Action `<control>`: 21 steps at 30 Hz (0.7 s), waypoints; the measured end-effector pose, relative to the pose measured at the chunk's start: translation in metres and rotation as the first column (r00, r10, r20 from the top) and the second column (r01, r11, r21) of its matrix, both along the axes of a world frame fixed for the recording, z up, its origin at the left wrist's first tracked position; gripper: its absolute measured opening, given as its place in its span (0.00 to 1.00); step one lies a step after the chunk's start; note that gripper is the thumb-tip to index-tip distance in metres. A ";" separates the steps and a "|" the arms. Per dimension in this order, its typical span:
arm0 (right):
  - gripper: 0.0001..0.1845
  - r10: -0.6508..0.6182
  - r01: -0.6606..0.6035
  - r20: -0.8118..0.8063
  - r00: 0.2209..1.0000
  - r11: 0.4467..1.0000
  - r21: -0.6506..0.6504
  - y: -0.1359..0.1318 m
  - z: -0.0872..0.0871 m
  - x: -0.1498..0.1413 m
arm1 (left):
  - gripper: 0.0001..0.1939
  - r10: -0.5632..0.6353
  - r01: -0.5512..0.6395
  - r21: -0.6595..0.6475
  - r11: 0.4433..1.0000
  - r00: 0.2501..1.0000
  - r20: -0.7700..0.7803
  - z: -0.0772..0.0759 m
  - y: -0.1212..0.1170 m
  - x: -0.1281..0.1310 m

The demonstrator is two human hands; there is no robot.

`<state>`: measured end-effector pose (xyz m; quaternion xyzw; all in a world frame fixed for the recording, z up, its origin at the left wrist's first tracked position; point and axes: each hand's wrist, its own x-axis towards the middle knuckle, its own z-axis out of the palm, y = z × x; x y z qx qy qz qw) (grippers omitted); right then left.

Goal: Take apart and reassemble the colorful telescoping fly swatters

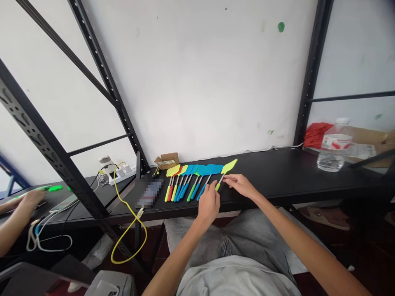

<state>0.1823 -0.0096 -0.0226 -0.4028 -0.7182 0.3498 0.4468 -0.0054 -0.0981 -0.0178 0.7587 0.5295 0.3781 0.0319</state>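
Note:
My left hand (210,202) is closed around the handle of a yellow-green fly swatter (229,166), which has a flat head and a thin metal rod. Its head points up and to the right, tilted off the table. Thumb and fingers of my right hand (240,185) pinch the rod just below the head. To the left, several fly swatters (191,186) lie side by side in a row, heads to the wall. Their heads and handles are yellow, red, blue and green, and some heads overlap.
A phone with a blurred screen (151,194) lies left of the row, with a yellow cable (123,201) hanging off the edge. Behind are an open cardboard box (168,161) and a black shelf post (105,65). A water bottle (333,146) stands right. Another person's hand (33,197) works far left.

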 end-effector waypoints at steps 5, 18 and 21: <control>0.18 -0.009 -0.009 -0.145 0.989 0.993 -0.121 -0.001 0.004 0.000 | 0.21 -0.089 0.112 -0.060 0.992 0.951 0.296 0.009 -0.001 0.000; 0.20 -0.045 -0.077 -0.502 0.864 0.972 -0.220 -0.004 0.010 0.004 | 0.20 -0.254 0.398 -0.249 0.883 0.851 0.460 0.011 -0.005 0.008; 0.21 0.044 -0.135 -0.444 0.895 0.975 -0.176 -0.012 0.011 -0.008 | 0.20 -0.254 0.448 -0.284 0.848 0.813 0.524 0.012 -0.004 0.008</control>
